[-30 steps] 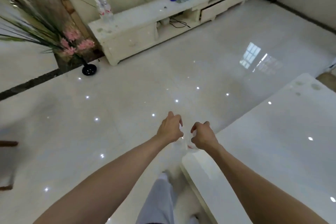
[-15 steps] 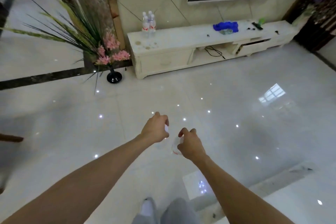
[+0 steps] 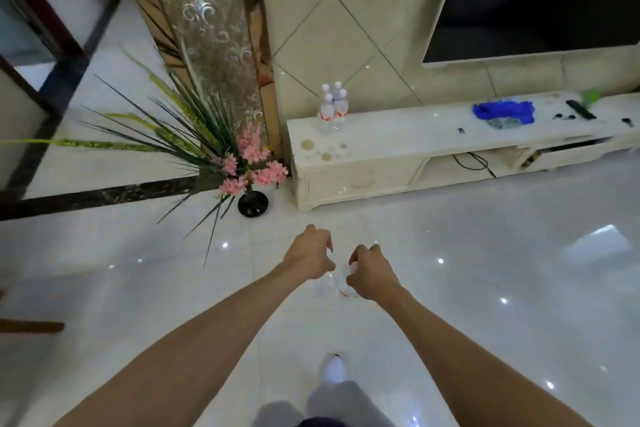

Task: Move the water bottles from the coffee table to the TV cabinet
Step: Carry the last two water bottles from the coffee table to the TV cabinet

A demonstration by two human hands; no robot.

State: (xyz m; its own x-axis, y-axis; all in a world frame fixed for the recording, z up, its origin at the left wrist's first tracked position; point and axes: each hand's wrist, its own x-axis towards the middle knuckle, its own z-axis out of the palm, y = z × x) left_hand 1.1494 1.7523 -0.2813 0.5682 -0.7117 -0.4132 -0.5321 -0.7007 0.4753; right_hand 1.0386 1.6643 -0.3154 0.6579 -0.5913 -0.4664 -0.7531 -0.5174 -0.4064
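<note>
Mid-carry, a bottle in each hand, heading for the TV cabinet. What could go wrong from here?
1. The bottles on the cabinet stand tightly clustered at the left end of the TV cabinet; setting new ones close could topple them.
2. The flower vase sits beside that end, leaves spreading over the floor; a foot might clip it.
3. The left hand and right hand grip from above near the tops; a bottle could slip.

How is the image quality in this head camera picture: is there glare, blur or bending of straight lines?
Head view: the glossy floor mirrors ceiling lights as bright dots and a window patch; the left edge is smeared by motion blur; the wide lens bends the TV cabinet; the clear bottles under the left hand and right hand nearly vanish against the pale floor.
</note>
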